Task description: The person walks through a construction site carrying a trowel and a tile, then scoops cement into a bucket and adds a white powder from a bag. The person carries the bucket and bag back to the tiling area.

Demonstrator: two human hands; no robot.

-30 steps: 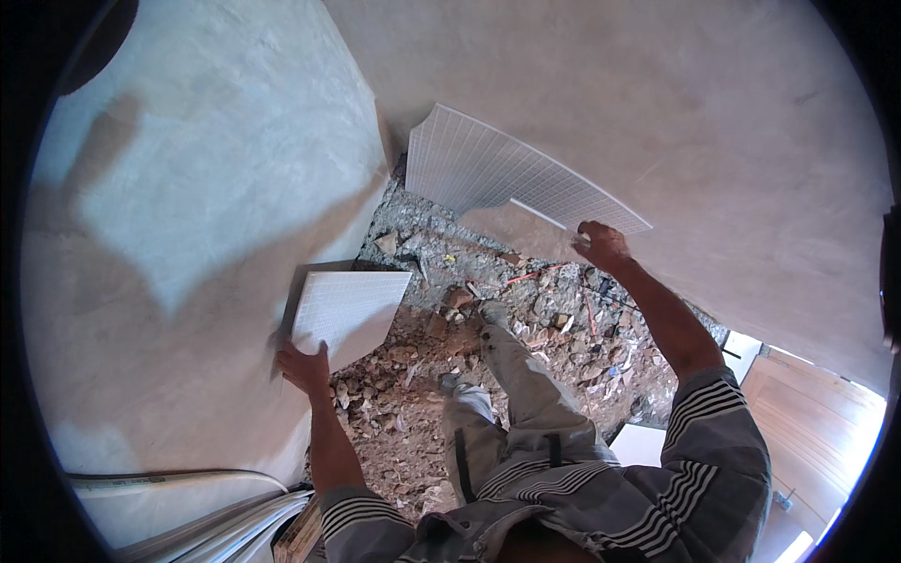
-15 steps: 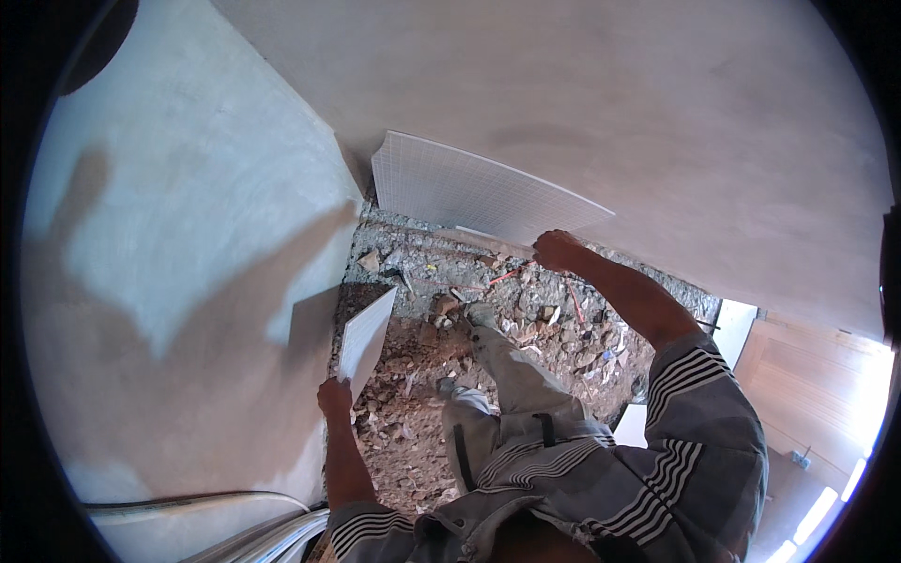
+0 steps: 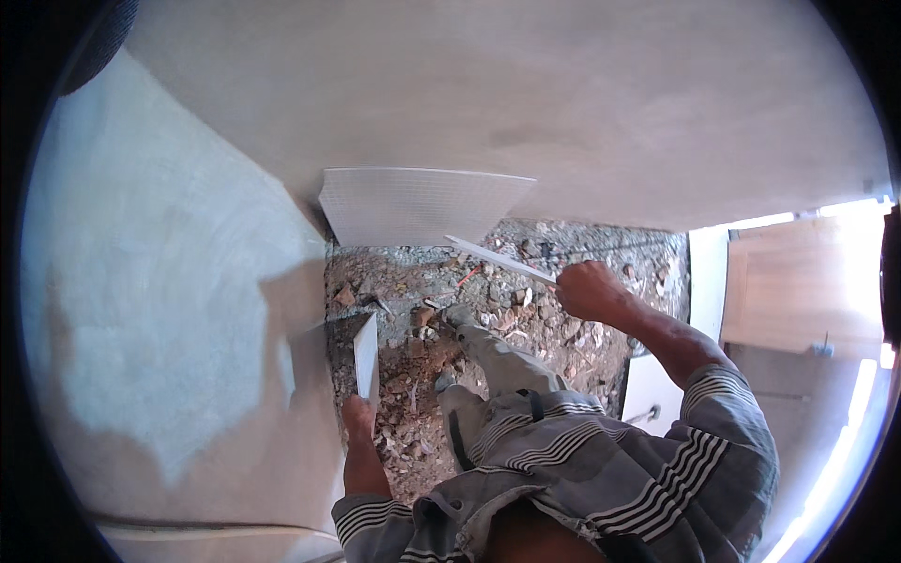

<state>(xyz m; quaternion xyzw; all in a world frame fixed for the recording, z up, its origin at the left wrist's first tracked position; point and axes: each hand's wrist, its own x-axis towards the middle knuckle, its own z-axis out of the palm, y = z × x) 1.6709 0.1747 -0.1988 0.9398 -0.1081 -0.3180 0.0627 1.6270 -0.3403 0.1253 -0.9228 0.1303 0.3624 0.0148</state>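
Observation:
My left hand [image 3: 358, 414] is closed on the lower end of a white tile [image 3: 366, 357], held upright near the left wall. My right hand [image 3: 589, 289] grips one end of a second flat white piece [image 3: 502, 260], seen nearly edge-on and pointing left. It looks like another tile, though its face is mostly hidden. Beyond its far tip, a large white tile [image 3: 422, 204] with a fine grid on its face leans on the far wall. Its lower edge rests by the rubble.
Broken stones and rubble [image 3: 413, 385] cover the ground around my feet. A smooth plastered wall [image 3: 169, 281] stands at left, another [image 3: 526, 103] ahead. On the right are a white panel [image 3: 654, 394] and a wooden door [image 3: 784, 284]. Pipes or cables [image 3: 216, 524] run along the lower left.
My right hand has drawn back from the foot of the leaning tile and lifted the flat white piece. My left hand still holds its tile, now turned more edge-on. The view has shifted.

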